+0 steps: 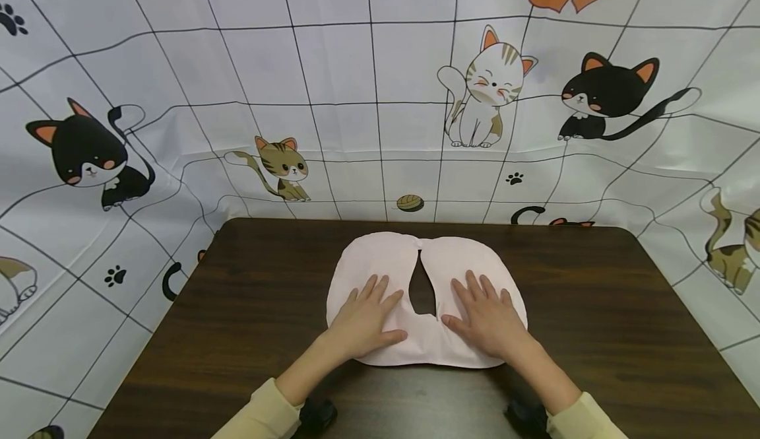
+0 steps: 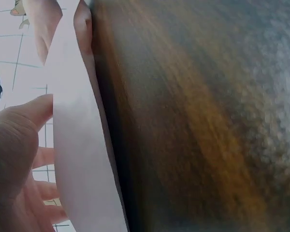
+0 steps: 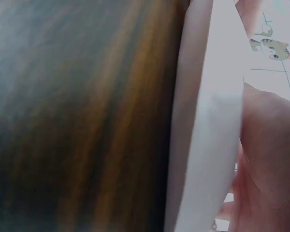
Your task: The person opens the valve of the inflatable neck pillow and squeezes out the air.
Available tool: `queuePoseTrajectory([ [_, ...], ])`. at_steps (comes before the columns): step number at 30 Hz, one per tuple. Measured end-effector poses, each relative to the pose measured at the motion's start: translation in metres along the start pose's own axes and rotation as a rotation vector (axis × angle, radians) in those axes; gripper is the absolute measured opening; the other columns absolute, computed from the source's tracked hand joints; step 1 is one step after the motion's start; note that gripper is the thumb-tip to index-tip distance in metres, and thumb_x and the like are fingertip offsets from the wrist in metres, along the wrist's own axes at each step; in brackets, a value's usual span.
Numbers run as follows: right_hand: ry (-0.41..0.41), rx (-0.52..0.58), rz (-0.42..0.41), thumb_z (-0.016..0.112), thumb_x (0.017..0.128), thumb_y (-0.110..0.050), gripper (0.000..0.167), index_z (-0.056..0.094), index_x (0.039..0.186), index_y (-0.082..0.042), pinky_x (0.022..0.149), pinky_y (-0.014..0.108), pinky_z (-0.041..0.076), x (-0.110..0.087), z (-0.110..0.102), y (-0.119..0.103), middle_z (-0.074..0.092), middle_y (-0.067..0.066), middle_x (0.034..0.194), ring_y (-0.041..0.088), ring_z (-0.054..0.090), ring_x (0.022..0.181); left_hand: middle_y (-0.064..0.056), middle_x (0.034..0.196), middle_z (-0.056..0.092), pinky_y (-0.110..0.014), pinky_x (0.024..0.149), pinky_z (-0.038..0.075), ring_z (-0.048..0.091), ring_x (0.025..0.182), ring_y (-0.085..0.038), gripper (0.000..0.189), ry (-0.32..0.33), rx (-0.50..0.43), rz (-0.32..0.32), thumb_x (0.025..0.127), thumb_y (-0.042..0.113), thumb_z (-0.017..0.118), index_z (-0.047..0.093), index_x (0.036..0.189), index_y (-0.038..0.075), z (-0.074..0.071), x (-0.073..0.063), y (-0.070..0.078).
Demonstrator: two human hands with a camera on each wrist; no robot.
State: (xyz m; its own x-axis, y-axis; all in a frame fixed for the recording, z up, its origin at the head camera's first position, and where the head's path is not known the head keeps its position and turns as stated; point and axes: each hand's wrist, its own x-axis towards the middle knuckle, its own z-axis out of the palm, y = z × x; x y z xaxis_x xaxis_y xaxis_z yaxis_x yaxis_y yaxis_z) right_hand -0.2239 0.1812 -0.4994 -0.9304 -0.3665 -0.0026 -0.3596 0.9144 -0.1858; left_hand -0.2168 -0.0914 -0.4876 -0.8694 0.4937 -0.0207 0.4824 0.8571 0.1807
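Observation:
A pale pink, rounded cushion-like pad [image 1: 380, 254] lies flat, with an oval slot down its middle that shows the dark table through it. On its left half rests my left hand [image 1: 365, 320], palm down, fingers spread and straight. My right hand [image 1: 483, 317] lies the same way on the right half, thumb toward the slot. In the left wrist view the pad's edge [image 2: 82, 145] stands beside the left thumb and fingers. The right wrist view has the pad's near edge [image 3: 208, 121] next to the right hand, its fingers partly hidden behind it.
The pad lies on a dark wood-grain table [image 1: 249, 280], whose far edge meets a white grid-patterned curtain [image 1: 332, 69] printed with cartoon cats. The curtain also hangs at both sides. Pale yellow sleeves [image 1: 267, 412] and dark wrist devices [image 1: 317, 416] show at the front.

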Motion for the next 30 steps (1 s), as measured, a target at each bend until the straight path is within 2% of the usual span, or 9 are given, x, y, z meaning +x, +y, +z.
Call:
queuePoseTrajectory([
  [12, -0.024, 0.011, -0.001, 0.055, 0.1, -0.057, 0.077, 0.04, 0.158, -0.008, 0.107, 0.077, 0.023, -0.0026, 0.0064, 0.0009, 0.029, 0.027, 0.162, 0.051, 0.025, 0.148, -0.015, 0.165, 0.031, -0.071, 0.109, 0.03, 0.02, 0.153, -0.038, 0.075, -0.083, 0.035, -0.012, 0.089, 0.06, 0.071, 0.055, 0.15, 0.02, -0.0017, -0.0014, -0.0001],
  [23, -0.02, 0.011, 0.0, 0.056, 0.099, -0.058, 0.078, 0.041, 0.156, -0.007, 0.107, 0.076, 0.024, -0.0037, 0.0098, 0.0016, 0.031, 0.028, 0.161, 0.051, 0.027, 0.147, -0.013, 0.166, 0.028, -0.072, 0.109, 0.028, 0.018, 0.154, -0.037, 0.075, -0.091, 0.067, -0.009, 0.088, 0.061, 0.071, 0.056, 0.15, 0.021, 0.0051, -0.0005, 0.0003],
  [30, -0.035, 0.007, 0.008, 0.056, 0.1, -0.057, 0.076, 0.042, 0.156, -0.007, 0.107, 0.077, 0.024, -0.0037, 0.0073, 0.0007, 0.031, 0.028, 0.161, 0.051, 0.027, 0.147, -0.012, 0.167, 0.028, -0.077, 0.105, 0.027, 0.016, 0.155, -0.036, 0.075, -0.094, 0.05, -0.02, 0.088, 0.059, 0.072, 0.055, 0.15, 0.021, 0.0068, -0.0005, -0.0003],
])
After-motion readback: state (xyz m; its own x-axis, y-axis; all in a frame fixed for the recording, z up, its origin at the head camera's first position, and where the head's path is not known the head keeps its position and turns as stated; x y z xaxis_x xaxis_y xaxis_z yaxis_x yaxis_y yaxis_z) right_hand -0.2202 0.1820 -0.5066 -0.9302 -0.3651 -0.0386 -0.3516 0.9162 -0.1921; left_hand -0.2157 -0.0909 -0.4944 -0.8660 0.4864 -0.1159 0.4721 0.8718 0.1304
